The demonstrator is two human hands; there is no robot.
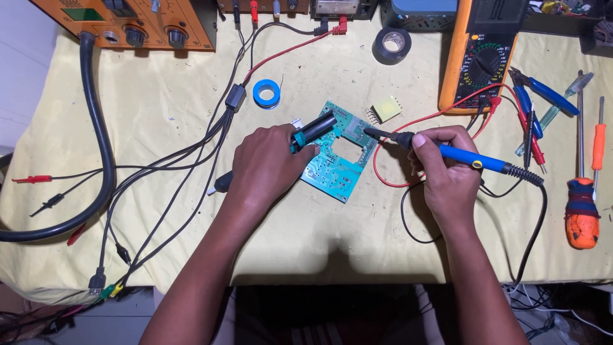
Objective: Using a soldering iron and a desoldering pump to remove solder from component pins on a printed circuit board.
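Head view, left hand: the left hand [265, 167] lies over the near-left part of the green rectangular circuit board [338, 171], fingers curled around a black cylindrical tool with a teal collar [314, 131] that slants up to the right across the board.
Head view, right hand: the right hand [447, 169] pinches the blue-handled soldering iron [447, 151] like a pen, fingers closed on its grip; the dark tip touches the board's upper right edge.
Board: flat on the yellow cloth-covered table [159, 108], at centre, between both hands.
Nearby: small yellow block with metal pins [386, 108] just beyond the board; blue solder reel [266, 93] up left; orange multimeter [482, 54] up right.
Right edge: blue-handled pliers [543, 89] and an orange-handled screwdriver [597, 144].
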